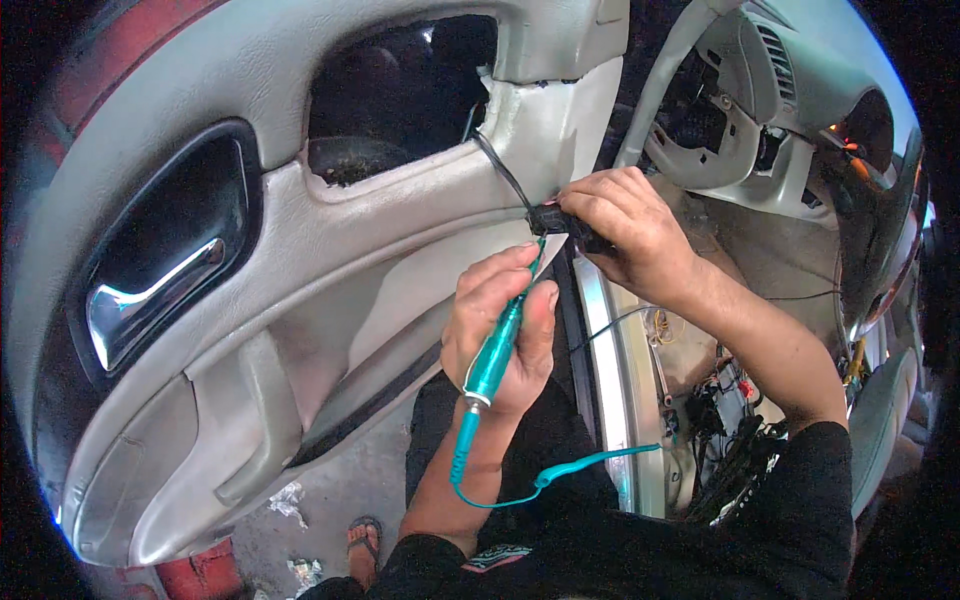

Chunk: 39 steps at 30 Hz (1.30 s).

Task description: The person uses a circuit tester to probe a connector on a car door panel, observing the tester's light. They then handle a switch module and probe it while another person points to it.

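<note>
"What are the hands on?"

"In mid-frame, the left hand (470, 320) is closed round a teal test light (488, 368), thumb and fingers along its barrel. The right hand (633, 225), just above and to the right, grips a black connector (552, 218). The hands are near each other but not touching."

"Where does the connector sit?"

"Just right of the frame's centre line, at the end of a black cable (506, 172) leading to the opening in the beige door panel (225, 335)."

"And which step is this?"

"Probing, I'd judge: the slim tip points up at the connector. I can't tell whether it makes contact inside."

"What does the next move call for?"

"A still right hand, I think, and small, careful shifts of the tip, with the teal lead (590, 464) at lower centre hanging slack."
</note>
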### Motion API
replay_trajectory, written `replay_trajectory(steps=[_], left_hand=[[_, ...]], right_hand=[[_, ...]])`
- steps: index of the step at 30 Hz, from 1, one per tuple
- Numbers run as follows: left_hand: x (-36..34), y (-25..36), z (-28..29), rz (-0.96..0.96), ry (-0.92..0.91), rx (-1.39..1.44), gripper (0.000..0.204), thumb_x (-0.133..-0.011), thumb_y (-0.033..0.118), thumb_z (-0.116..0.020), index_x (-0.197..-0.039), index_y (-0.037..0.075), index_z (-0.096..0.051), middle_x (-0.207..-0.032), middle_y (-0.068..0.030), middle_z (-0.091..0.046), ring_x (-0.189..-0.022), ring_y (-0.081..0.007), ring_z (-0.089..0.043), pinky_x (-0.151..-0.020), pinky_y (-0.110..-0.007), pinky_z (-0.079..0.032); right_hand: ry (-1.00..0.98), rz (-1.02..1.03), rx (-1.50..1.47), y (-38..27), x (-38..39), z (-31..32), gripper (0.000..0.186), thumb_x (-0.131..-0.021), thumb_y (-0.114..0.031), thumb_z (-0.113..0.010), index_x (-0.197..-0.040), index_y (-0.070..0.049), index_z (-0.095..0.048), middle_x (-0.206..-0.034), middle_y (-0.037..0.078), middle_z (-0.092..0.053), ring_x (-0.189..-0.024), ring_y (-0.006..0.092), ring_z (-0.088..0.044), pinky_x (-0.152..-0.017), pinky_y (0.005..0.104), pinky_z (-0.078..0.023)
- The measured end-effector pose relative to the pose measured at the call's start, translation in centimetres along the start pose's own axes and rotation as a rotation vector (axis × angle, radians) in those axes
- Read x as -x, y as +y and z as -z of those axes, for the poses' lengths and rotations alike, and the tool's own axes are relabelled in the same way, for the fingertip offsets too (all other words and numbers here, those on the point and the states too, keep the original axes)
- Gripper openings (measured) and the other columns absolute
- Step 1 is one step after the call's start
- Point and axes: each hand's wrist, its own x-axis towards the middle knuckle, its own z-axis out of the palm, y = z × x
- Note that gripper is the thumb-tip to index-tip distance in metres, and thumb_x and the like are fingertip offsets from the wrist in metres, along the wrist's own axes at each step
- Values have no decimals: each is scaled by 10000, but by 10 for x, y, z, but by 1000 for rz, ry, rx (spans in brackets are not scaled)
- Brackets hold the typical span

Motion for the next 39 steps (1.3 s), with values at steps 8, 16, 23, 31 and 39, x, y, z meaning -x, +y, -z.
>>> replay_trajectory(steps=[8, 16, 23, 31, 39], left_hand=[[-15, 9, 2, 153, 79, 91, 125, -965, 38, -542, -1060, -18, -482, -1007, -205, -653, -832, -253, -693, -753, -349, -597], [-24, 15, 8, 191, 84, 15, 109, -960, 30, -537, -1043, -24, -491, -964, -193, -667, -783, -239, -699, -712, -332, -599], [-22, 18, 7, 199, 151, 124, 101, -961, 33, -527, -1034, -27, -492, -954, -213, -663, -746, -260, -695, -686, -352, -604], [-23, 18, 5, 209, 168, 167, 98, -962, 30, -520, -1036, -26, -491, -955, -220, -661, -751, -266, -696, -687, -367, -611], [-21, 13, 4, 211, 132, 116, 89, -968, 39, -512, -1029, -22, -492, -963, -209, -660, -772, -246, -693, -705, -364, -601]], right_hand=[[16, 54, 42, 2, -1, 2, 465, -645, -42, -700, -1098, -51, -597, -1076, 84, -639, -995, 281, -603, -853, 397, -444], [26, 93, 42, 0, -6, 3, 443, -627, -8, -736, -1048, -12, -597, -1039, 118, -634, -962, 303, -622, -823, 409, -457], [61, 93, 6, 6, 3, -2, 475, -625, -5, -746, -1069, -15, -579, -1051, 128, -639, -979, 318, -627, -830, 428, -462], [84, 62, -3, 4, 1, -4, 421, -644, -35, -690, -1056, -40, -600, -1063, 99, -642, -976, 290, -611, -847, 406, -445], [71, 60, -2, 4, 0, -4, 420, -635, -32, -695, -1043, -39, -596, -1063, 99, -642, -979, 289, -613, -846, 409, -447]])
